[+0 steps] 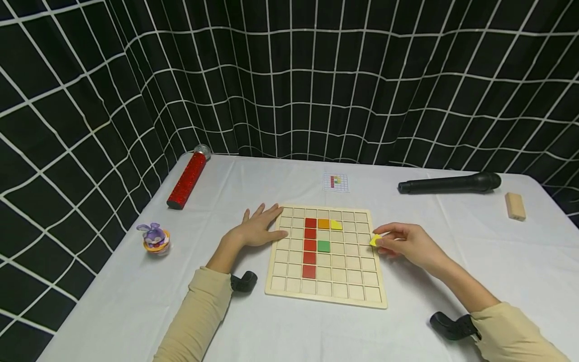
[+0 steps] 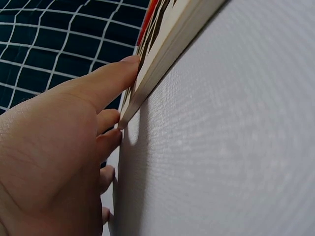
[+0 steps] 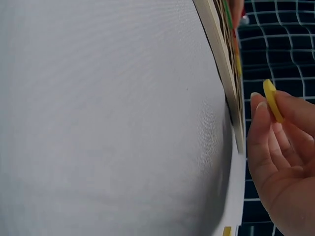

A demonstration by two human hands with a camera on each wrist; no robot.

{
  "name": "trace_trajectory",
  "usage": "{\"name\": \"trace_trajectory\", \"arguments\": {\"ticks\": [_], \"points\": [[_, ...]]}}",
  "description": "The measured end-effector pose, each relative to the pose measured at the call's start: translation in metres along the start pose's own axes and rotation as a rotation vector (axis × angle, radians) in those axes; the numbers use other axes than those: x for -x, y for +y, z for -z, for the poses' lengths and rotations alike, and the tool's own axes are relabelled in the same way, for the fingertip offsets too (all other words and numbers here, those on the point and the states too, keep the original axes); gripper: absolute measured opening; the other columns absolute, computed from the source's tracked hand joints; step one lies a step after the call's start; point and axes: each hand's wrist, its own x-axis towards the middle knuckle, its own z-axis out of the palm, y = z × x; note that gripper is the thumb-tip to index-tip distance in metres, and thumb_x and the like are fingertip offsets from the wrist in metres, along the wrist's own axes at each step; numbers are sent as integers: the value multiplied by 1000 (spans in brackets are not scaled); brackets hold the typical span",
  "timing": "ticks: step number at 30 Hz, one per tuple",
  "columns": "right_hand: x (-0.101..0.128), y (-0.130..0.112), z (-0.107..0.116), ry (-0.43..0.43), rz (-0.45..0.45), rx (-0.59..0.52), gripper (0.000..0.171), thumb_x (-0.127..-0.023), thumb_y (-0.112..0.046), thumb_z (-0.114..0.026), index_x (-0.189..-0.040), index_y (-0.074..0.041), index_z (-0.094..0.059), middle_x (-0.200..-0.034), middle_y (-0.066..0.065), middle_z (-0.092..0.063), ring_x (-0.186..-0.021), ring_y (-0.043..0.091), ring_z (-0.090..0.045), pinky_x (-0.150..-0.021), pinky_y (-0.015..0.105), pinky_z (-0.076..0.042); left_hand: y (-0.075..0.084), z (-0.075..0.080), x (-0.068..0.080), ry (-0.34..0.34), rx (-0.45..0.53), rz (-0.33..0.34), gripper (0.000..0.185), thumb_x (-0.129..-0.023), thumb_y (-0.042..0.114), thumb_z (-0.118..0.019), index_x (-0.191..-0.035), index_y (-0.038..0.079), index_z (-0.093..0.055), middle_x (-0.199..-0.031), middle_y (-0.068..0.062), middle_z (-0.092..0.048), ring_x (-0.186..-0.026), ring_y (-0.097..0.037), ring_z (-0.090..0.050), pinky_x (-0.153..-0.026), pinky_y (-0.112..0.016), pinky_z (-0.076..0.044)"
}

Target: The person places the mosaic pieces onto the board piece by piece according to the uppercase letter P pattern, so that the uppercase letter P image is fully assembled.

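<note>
A square wooden grid board (image 1: pixel 325 298) lies flat on the table. A column of several red tiles (image 1: pixel 309 245) fills part of it. To their right are an orange tile (image 1: pixel 323 224), a yellow tile (image 1: pixel 336 225) with a slanted or rounded side, and a green tile (image 1: pixel 323 246). My left hand (image 1: pixel 259 229) rests at the board's upper left edge, fingers spread, the thumb touching its rim (image 2: pixel 160 64). Just off the board's right edge, my right hand (image 1: pixel 409 242) pinches another small yellow tile (image 3: pixel 273 101) between thumb and fingertips.
Behind the board lies a small printed pattern card (image 1: pixel 335 183). A red glittery microphone (image 1: pixel 187 178) and a purple bunny toy (image 1: pixel 155 238) are on the left. Toward the back right lie a black microphone (image 1: pixel 448 184) and a wooden block (image 1: pixel 515 206). A black grid curtain (image 1: pixel 325 90) hangs behind.
</note>
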Motion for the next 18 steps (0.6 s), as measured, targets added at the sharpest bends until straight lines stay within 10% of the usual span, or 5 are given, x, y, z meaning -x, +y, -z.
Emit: {"name": "trace_trajectory", "arguments": {"ticks": [18], "points": [[-11, -5, -12, -63, -64, -79, 40, -90, -14, -67, -121, 11, -59, -97, 10, -69, -81, 15, -64, -73, 25, -53, -1, -1, -1, -2, -4, 0, 75, -93, 50, -52, -152, 13, -24, -157, -6, -17, -144, -32, -3, -110, -58, 5]]}}
